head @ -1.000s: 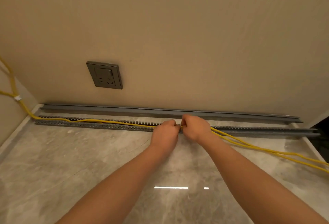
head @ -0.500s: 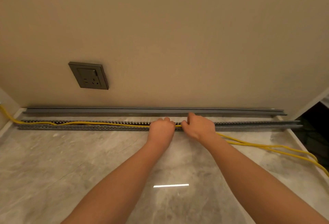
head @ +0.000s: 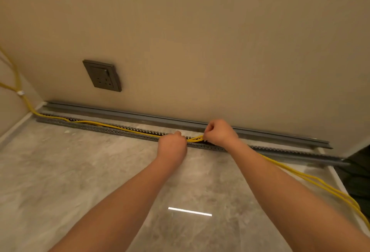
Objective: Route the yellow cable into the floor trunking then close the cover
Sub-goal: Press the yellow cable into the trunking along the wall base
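Note:
A grey slotted floor trunking (head: 112, 129) lies open on the marble floor along the wall. The yellow cable (head: 112, 126) comes down the left wall and runs inside the trunking's left half to my hands. My left hand (head: 172, 144) is fisted on the cable at the trunking's middle. My right hand (head: 219, 133) pinches the cable just to the right and holds it a little above the channel. Beyond that hand the cable trails loose over the floor to the right. The long grey cover (head: 140, 117) lies behind the trunking against the wall.
A dark grey wall socket (head: 102, 75) sits on the beige wall above the trunking's left part. A white skirting (head: 18, 125) edges the floor at left. A dark opening (head: 358, 163) lies at the far right end.
My right hand has lifted the cable slightly out of the channel and moved a little away from my left hand. The camera view has tilted and shifted to the left.

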A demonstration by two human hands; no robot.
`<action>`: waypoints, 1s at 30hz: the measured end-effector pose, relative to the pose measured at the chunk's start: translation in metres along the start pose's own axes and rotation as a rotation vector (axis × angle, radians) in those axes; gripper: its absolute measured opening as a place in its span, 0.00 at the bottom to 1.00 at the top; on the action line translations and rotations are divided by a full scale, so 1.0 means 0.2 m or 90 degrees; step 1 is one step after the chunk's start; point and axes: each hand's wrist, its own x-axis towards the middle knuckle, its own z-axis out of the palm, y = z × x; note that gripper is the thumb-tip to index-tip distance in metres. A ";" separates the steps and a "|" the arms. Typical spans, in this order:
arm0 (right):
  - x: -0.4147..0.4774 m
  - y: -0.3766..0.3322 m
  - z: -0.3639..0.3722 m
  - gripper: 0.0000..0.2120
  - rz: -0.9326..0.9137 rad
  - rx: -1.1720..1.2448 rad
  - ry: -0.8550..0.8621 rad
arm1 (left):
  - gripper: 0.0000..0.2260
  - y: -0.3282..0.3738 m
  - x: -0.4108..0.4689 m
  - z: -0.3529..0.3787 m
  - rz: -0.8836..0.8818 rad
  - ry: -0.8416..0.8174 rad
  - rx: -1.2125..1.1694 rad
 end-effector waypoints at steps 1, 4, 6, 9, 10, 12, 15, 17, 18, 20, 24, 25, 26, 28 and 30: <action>0.00 0.00 0.00 0.06 -0.013 -0.033 0.011 | 0.10 0.00 0.00 -0.01 -0.008 -0.003 -0.003; 0.00 0.02 0.00 0.07 -0.054 -0.091 0.023 | 0.12 0.00 0.00 -0.02 0.010 0.027 -0.032; -0.01 0.04 0.01 0.06 -0.082 -0.111 0.020 | 0.12 0.03 0.01 -0.03 0.024 0.047 -0.090; -0.01 0.07 0.03 0.05 -0.119 -0.116 0.015 | 0.11 0.08 0.04 -0.05 -0.053 0.042 -0.252; -0.01 0.08 0.04 0.05 -0.130 -0.117 0.015 | 0.10 0.10 0.06 -0.05 -0.084 0.040 -0.293; -0.01 0.11 0.05 0.04 -0.147 -0.119 0.014 | 0.09 0.12 0.10 -0.04 -0.107 0.036 -0.317; 0.00 0.13 0.05 0.04 -0.159 -0.114 0.011 | 0.09 0.10 0.18 -0.05 -0.087 -0.055 -0.330; 0.01 0.13 0.04 0.04 -0.162 -0.108 -0.001 | 0.08 0.07 0.24 -0.09 -0.030 -0.176 -0.341; 0.01 0.13 0.04 0.04 -0.164 -0.107 -0.007 | 0.08 0.06 0.26 -0.11 -0.002 -0.218 -0.330; 0.00 0.13 0.03 0.03 -0.171 -0.110 -0.013 | 0.08 0.05 0.30 -0.14 0.042 -0.253 -0.298; -0.01 0.11 0.03 0.08 -0.189 -0.134 -0.022 | 0.06 0.06 0.33 -0.15 0.068 -0.265 -0.257; -0.02 0.11 0.03 0.10 -0.190 -0.138 -0.024 | 0.06 0.07 0.33 -0.15 0.066 -0.263 -0.249; -0.02 0.11 0.02 0.11 -0.193 -0.139 -0.025 | 0.06 0.07 0.33 -0.15 0.064 -0.258 -0.241; -0.03 0.11 0.01 0.13 -0.202 -0.145 -0.029 | 0.06 0.08 0.33 -0.15 0.061 -0.247 -0.225; -0.04 0.12 0.01 0.13 -0.205 -0.168 -0.021 | 0.06 0.10 0.32 -0.15 0.054 -0.241 -0.216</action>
